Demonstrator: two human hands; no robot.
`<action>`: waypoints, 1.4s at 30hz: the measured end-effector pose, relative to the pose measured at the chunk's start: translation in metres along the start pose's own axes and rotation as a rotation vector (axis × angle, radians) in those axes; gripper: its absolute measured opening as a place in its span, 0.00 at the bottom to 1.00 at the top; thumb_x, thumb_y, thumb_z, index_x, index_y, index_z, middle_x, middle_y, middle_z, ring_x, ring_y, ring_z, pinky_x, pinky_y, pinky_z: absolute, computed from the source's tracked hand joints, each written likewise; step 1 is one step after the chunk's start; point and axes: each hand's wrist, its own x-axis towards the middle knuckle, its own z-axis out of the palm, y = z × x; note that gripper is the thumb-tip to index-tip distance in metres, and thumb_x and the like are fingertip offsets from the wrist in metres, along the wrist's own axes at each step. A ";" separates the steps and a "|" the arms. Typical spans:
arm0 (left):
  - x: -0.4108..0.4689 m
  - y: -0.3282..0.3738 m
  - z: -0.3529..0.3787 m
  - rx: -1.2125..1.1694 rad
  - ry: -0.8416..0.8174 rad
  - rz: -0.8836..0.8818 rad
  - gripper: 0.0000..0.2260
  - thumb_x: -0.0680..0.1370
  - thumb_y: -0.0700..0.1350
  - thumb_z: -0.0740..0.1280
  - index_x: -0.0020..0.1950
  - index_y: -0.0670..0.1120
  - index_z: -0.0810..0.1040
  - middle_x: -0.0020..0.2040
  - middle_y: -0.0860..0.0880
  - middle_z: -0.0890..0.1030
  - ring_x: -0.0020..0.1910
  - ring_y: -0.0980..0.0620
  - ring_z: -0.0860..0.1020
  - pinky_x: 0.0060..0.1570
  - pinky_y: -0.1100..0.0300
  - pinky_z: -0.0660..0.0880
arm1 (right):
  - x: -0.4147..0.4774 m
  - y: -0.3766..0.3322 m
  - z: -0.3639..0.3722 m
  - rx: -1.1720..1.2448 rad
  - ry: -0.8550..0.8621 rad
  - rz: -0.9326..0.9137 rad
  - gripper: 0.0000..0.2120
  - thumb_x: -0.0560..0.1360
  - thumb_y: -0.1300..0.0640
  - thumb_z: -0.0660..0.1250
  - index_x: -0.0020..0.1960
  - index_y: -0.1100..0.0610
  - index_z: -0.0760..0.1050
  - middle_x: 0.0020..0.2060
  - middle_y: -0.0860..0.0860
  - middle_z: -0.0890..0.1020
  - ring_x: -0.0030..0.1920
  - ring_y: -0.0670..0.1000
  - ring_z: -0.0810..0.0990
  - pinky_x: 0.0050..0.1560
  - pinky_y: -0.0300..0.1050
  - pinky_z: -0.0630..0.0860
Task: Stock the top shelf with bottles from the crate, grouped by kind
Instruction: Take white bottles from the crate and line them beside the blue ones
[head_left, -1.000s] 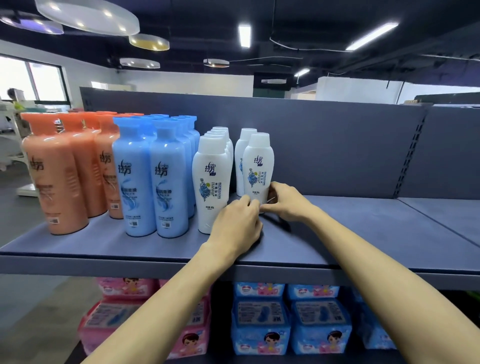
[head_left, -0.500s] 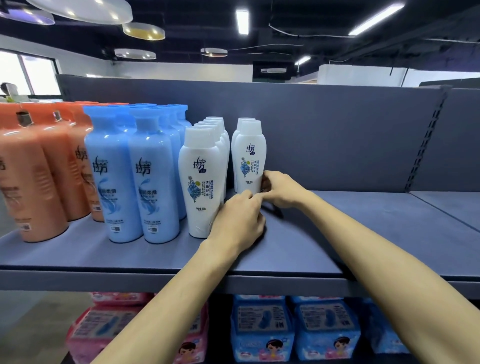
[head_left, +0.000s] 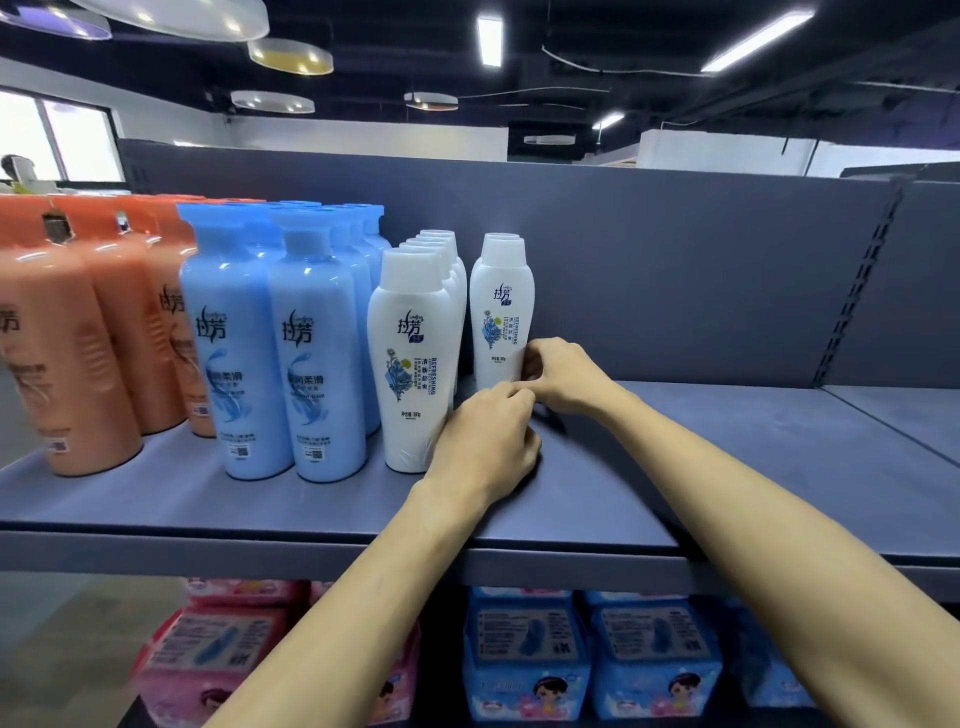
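One grey shelf (head_left: 156, 499), bottles (head_left: 415, 364) upright in rows (dark ceiling (head_left: 623, 31), strip lights (head_left: 489, 40)).

The single wide-angle view, worn on the person's head, stands close before the flat dark-grey top shelf (head_left: 727, 467), facing forward and slightly down, so the shelf's near edge crosses the lower frame, the dark-grey upright back panel (head_left: 675, 270) fills the far middle, and long white ceiling strip lights (head_left: 489, 40) show above.

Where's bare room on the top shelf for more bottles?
Free: the top shelf right of the short white bottle row; also in front of that row, where the left hand and right hand sit. Crowded: orange bottles, blue bottles, long white row.
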 end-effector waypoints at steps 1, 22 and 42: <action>-0.001 0.000 0.000 -0.002 -0.002 -0.001 0.09 0.77 0.45 0.61 0.53 0.43 0.74 0.53 0.45 0.76 0.53 0.45 0.74 0.47 0.53 0.70 | -0.002 -0.001 -0.001 -0.013 0.013 0.003 0.14 0.66 0.51 0.74 0.49 0.55 0.79 0.43 0.47 0.85 0.44 0.46 0.82 0.40 0.40 0.78; -0.064 0.025 -0.048 -0.017 0.095 0.099 0.09 0.77 0.51 0.62 0.51 0.47 0.74 0.46 0.51 0.76 0.48 0.49 0.73 0.39 0.54 0.71 | -0.164 -0.046 -0.039 -0.337 0.046 -0.031 0.21 0.73 0.49 0.73 0.63 0.54 0.74 0.55 0.48 0.82 0.50 0.47 0.81 0.53 0.45 0.78; -0.272 0.070 0.046 -0.167 -0.399 0.157 0.09 0.76 0.54 0.60 0.49 0.50 0.74 0.45 0.52 0.77 0.49 0.48 0.75 0.43 0.51 0.73 | -0.378 0.032 0.094 -0.180 -0.178 0.102 0.21 0.71 0.50 0.75 0.60 0.54 0.75 0.51 0.47 0.84 0.48 0.47 0.82 0.54 0.50 0.78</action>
